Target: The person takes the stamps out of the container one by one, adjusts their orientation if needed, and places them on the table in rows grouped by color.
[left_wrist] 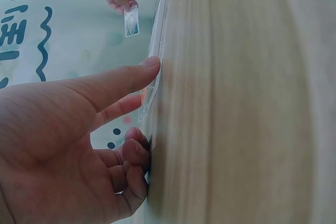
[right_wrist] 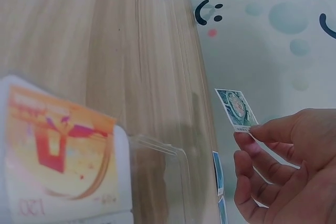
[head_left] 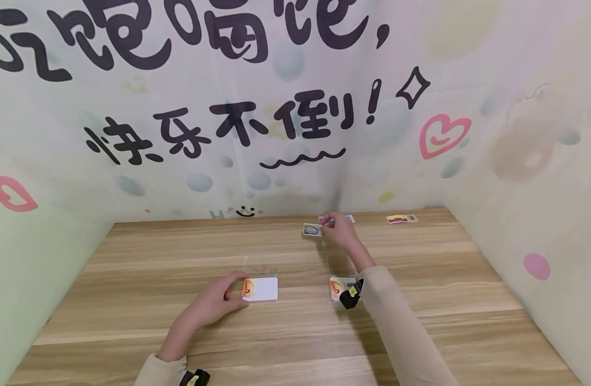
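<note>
High over the back of the wooden table, my right hand point(head_left: 342, 234) pinches a small greenish postage stamp point(right_wrist: 237, 109) by one edge, between thumb and fingertip. My left hand point(head_left: 215, 300) holds the left side of a clear plastic case point(head_left: 263, 289) between thumb and index finger. That case lies flat with its lid folded back, and has a white card and an orange stamp in it. Under the right forearm lies a second clear case point(head_left: 336, 289); its orange stamp point(right_wrist: 63, 150) shows the number 120. The sleeve partly covers this case.
Behind the right hand, blue stamps point(head_left: 350, 219) lie near the table's back edge. More stamps point(head_left: 400, 219), red and yellow, lie at the back right. A printed cloth wall point(head_left: 179, 182) rises directly behind the wooden table point(head_left: 155, 257).
</note>
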Motion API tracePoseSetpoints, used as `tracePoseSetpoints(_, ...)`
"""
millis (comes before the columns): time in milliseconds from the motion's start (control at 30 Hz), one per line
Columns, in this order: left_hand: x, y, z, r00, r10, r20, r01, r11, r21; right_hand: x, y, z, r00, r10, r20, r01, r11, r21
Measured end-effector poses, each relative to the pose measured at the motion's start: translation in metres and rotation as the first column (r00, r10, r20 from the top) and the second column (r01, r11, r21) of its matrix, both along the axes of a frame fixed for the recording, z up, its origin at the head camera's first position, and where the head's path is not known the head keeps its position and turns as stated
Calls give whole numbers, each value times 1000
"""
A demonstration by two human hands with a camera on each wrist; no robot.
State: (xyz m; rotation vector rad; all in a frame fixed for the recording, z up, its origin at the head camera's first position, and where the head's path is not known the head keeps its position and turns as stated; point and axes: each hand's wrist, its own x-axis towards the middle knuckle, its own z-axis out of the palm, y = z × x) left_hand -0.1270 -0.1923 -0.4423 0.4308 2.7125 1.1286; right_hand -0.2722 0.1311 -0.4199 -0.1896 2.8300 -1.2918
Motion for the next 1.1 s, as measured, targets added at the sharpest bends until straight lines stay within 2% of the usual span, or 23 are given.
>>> tracePoseSetpoints(500, 0, -1, -2, 1000, -11, -17, 11, 1000, -7, -7, 0, 0, 1000, -15, 5, 15, 1000, 21)
tracePoseSetpoints(767, 1, 0, -3, 1000, 5, 5, -5, 1000, -2, -8, -1, 0, 1000, -9, 14, 8, 1000, 24)
tracePoseSetpoints(1100, 0, 0, -2, 1000, 6, -3, -6, 1000, -7, -13, -1, 0, 1000, -5, -3, 5, 999, 39)
